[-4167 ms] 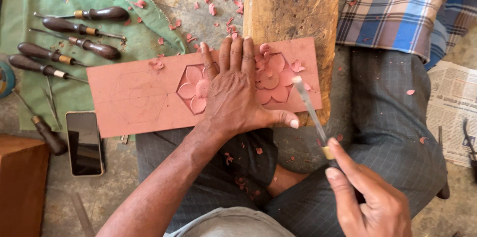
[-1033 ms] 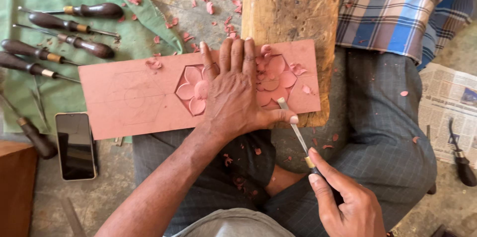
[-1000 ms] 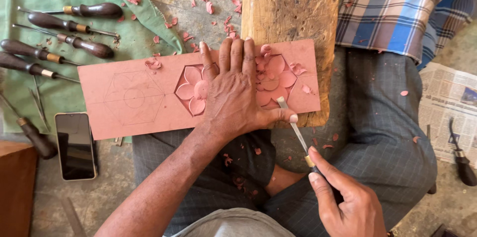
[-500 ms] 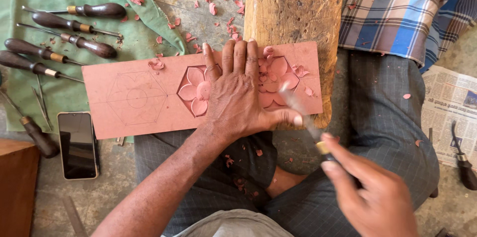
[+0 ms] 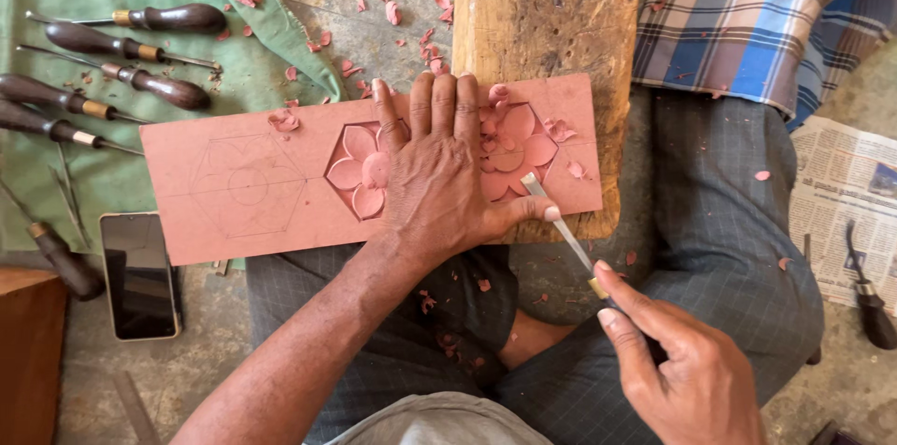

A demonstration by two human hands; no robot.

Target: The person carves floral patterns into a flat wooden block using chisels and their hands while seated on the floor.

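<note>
Wooden block (image 5: 551, 6) bears pink board (image 5: 234, 193); left hand (image 5: 439, 174) flat atop; right hand (image 5: 691, 370) clenches chisel (image 5: 561, 226).

Rough grey concrete floor (image 5: 374, 29), speckled with pink shavings (image 5: 392, 14). A green cloth (image 5: 271, 53) covers its left side; newspaper (image 5: 841, 193) lies at the right edge.

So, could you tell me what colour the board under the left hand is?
The board is pinkish-red, clearest in the head view.

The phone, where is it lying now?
In the head view the phone lies on the floor at lower left, just below the pink board, beside a dark-handled tool.
</note>
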